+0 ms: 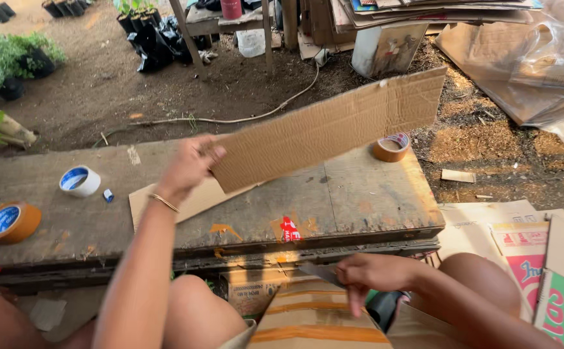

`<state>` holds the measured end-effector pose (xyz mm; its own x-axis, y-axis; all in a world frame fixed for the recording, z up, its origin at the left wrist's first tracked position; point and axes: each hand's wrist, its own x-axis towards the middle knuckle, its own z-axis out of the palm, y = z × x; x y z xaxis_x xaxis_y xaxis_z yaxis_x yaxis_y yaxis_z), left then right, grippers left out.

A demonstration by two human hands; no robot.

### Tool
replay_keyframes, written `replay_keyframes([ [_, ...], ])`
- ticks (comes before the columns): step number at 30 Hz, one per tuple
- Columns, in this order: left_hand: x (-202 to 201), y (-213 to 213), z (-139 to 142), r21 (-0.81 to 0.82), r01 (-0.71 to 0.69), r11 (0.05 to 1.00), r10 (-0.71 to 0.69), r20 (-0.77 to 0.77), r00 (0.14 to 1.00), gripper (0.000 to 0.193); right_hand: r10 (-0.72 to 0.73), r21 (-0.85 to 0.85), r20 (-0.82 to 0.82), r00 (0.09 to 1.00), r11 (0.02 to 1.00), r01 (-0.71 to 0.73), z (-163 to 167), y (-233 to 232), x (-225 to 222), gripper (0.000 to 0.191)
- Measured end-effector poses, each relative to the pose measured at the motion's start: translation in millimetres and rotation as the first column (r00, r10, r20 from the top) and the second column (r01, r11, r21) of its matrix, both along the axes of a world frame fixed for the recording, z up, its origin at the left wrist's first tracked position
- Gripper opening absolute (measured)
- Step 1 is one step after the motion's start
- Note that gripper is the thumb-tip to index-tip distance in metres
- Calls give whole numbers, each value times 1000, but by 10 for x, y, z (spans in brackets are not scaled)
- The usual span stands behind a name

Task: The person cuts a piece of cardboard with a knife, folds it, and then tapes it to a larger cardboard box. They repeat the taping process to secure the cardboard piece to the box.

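My left hand (188,167) grips the near-left corner of a long brown cardboard strip (334,126) and holds it raised and tilted over the worn wooden table (359,200). A thin bracelet circles that wrist. Down low, in front of the table's edge, my right hand (369,274) is closed on a small grey blade-like tool (317,271), just above a taped cardboard box (311,317) on my lap. A flat cardboard piece (195,200) lies on the table under the left hand.
Three tape rolls sit on the table: brown (10,222) at far left, white (80,181) beside it, brown (392,147) at the right. Flattened boxes (534,258) lie on the ground at right. Potted plants (17,58) and stacked cardboard (424,13) stand beyond, on dirt.
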<state>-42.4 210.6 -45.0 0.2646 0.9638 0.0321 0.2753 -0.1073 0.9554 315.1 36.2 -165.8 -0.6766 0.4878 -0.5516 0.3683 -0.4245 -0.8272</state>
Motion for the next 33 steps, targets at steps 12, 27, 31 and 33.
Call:
replay_keyframes([
  [12, -249, 344, -1056, -127, 128, 984, -151, -193, 969, 22, -474, 375, -170, 864, 780, 501, 807, 896, 566, 28],
  [27, 1113, 118, -1143, 280, 441, 853, -23, -823, 567, 35, -693, 912, -90, 715, -346, -221, -259, 1736, 121, 9],
  [31, 1435, 241, -1393, 397, 410, 821, 34, -751, 660, 17, -667, 839, -191, 720, -492, -233, -97, 1867, 138, 12],
  [33, 1415, 322, -1495, 509, 365, 779, 85, -663, 744, 9, -677, 709, -268, 686, -620, -335, -60, 1848, 112, 15],
])
